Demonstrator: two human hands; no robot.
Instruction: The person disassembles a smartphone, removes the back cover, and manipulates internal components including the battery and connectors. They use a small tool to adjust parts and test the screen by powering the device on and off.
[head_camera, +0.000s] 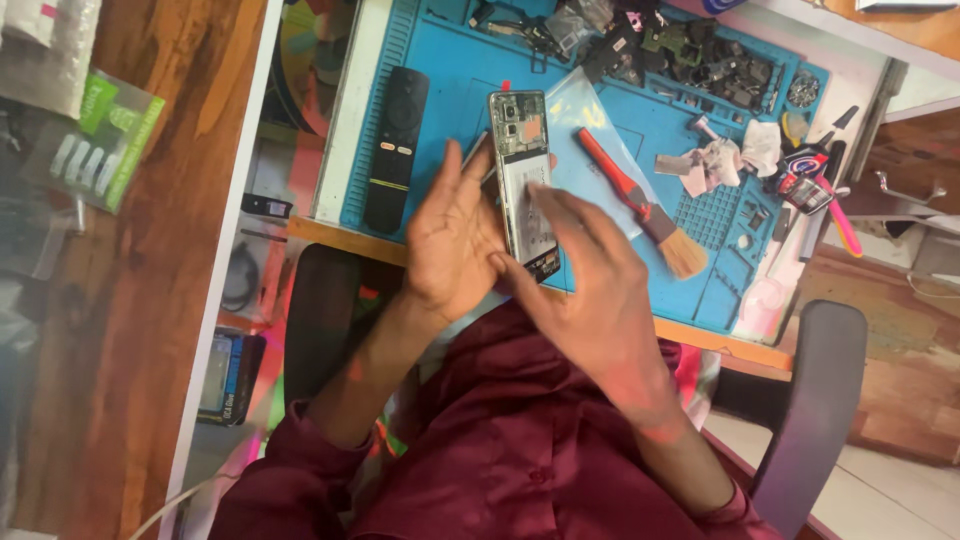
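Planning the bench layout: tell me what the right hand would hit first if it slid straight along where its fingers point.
Probably the opened phone: the right hand points up-left, fingertips already at it.

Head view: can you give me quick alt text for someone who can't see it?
Two bare hands, left hand and right hand, hold an opened smartphone with its back cover off above a blue repair mat. On the mat lie a black remote control, a red-handled brush and a pile of small phone parts.

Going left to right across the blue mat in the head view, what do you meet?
Black remote control → left hand → opened phone → right hand → red-handled brush → crumpled white cloth → pink-handled tool.
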